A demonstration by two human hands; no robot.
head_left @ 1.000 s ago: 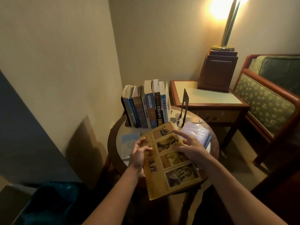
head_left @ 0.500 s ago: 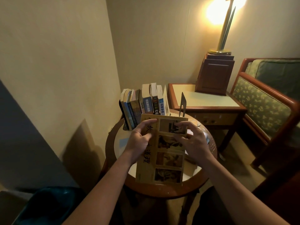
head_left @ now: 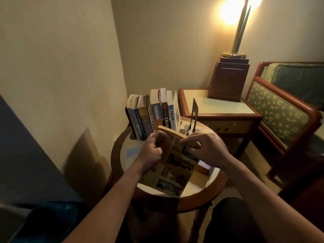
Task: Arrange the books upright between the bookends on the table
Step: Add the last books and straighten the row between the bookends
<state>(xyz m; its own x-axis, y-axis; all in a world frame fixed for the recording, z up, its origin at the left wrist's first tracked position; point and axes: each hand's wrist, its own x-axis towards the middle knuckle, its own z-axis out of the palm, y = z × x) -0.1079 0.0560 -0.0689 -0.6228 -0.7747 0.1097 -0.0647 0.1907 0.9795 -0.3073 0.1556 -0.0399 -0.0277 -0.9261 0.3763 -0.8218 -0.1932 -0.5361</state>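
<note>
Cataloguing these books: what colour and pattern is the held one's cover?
The held book has a yellowish-tan cover with stacked picture panels; head view.

Glossy wooden table rim (head_left: 201, 203)

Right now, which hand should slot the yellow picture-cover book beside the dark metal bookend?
Probably right: right hand grips the yellow book near the metal bookend; left hand sits before the standing books.
</note>
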